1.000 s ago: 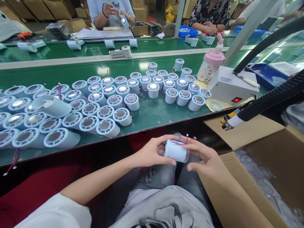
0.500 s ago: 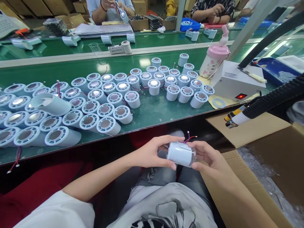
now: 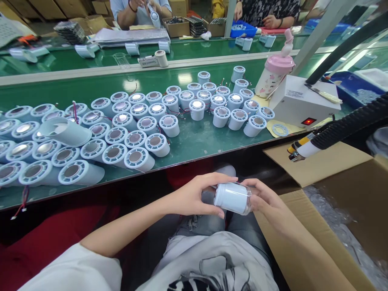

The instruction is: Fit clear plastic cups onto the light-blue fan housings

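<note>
A light-blue cylindrical housing (image 3: 233, 198) lies sideways between my hands above my lap, inside a clear plastic sleeve. My left hand (image 3: 200, 196) grips its left end, thumb below and fingers over the top. At the right end, my right hand (image 3: 266, 202) has its fingers closed around the sleeve's edge. Only a trace of wire shows at the top of the housing. Many similar light-blue housings (image 3: 139, 158) stand in rows on the green bench, with dark or shiny discs in their ends.
An open cardboard box (image 3: 327, 169) with clear plastic pieces sits at my right. Above it hang an electric screwdriver (image 3: 300, 149) and a black hose. A white control box (image 3: 303, 101) and a pink-lidded cup (image 3: 274, 74) stand on the bench. Co-workers sit across the line.
The housing has turned in my hands, and the red and blue wires that stuck up are now mostly hidden. My right fingers have shifted around the sleeve's end.
</note>
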Action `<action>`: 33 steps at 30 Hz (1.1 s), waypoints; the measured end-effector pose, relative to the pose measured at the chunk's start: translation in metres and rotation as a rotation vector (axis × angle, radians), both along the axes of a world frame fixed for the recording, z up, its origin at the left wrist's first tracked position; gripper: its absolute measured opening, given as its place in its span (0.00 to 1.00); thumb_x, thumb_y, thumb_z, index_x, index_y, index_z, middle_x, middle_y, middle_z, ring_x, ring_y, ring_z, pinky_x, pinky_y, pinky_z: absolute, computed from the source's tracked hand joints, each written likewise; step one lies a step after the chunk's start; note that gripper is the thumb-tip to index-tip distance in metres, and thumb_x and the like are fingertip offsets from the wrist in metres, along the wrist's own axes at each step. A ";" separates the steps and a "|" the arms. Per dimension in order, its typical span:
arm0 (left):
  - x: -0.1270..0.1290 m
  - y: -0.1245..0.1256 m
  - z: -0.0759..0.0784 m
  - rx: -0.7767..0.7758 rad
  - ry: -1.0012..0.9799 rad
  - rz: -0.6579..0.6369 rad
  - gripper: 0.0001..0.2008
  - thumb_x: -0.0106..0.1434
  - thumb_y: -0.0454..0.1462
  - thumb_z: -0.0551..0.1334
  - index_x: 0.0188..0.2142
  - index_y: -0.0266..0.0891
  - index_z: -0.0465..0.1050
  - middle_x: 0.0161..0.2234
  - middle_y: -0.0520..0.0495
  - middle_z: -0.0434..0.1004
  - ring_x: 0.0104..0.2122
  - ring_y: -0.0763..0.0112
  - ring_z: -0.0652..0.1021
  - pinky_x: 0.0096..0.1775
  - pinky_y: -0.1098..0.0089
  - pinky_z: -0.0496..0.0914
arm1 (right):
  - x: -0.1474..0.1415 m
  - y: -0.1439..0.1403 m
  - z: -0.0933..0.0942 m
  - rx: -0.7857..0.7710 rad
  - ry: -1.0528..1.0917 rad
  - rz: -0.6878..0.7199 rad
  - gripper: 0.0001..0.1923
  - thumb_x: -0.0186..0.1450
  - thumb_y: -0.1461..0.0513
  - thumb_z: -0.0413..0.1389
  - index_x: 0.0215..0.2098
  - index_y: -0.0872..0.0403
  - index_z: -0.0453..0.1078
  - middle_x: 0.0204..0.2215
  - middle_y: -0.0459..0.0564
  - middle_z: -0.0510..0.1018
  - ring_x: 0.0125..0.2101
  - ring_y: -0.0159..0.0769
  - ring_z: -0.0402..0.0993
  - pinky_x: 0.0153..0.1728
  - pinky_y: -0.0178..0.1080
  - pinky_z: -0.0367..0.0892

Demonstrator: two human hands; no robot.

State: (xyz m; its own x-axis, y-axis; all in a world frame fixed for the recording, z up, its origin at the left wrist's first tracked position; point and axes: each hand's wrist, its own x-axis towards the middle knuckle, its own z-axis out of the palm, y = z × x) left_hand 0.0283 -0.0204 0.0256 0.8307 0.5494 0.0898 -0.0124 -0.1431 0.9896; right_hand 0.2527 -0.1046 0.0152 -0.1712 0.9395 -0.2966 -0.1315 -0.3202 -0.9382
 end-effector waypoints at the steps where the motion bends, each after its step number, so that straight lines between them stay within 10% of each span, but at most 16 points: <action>1: 0.000 0.000 0.000 0.007 -0.001 0.002 0.34 0.52 0.40 0.72 0.58 0.47 0.67 0.59 0.41 0.68 0.58 0.54 0.70 0.54 0.60 0.69 | 0.000 0.000 -0.002 -0.019 0.013 -0.016 0.20 0.62 0.49 0.60 0.45 0.51 0.65 0.32 0.46 0.76 0.29 0.33 0.74 0.30 0.35 0.74; 23: 0.001 -0.002 -0.007 0.047 -0.093 -0.038 0.36 0.51 0.34 0.73 0.59 0.50 0.67 0.62 0.42 0.64 0.61 0.52 0.65 0.58 0.57 0.66 | -0.016 0.003 -0.003 -0.421 0.297 0.075 0.31 0.59 0.37 0.53 0.30 0.57 0.69 0.15 0.48 0.76 0.10 0.25 0.67 0.09 0.22 0.55; 28: 0.002 -0.005 -0.006 0.047 -0.089 -0.018 0.34 0.52 0.33 0.72 0.58 0.49 0.67 0.60 0.42 0.65 0.60 0.55 0.67 0.53 0.62 0.71 | -0.016 0.006 -0.002 -0.570 0.334 0.136 0.39 0.70 0.43 0.32 0.23 0.59 0.70 0.13 0.49 0.72 0.08 0.22 0.65 0.07 0.21 0.51; 33: 0.003 -0.009 0.001 -0.041 0.024 0.035 0.32 0.54 0.35 0.70 0.58 0.43 0.65 0.55 0.40 0.68 0.53 0.59 0.73 0.48 0.65 0.74 | -0.014 0.000 -0.014 -0.398 0.220 0.169 0.42 0.65 0.35 0.32 0.39 0.59 0.70 0.18 0.50 0.75 0.11 0.27 0.67 0.07 0.25 0.56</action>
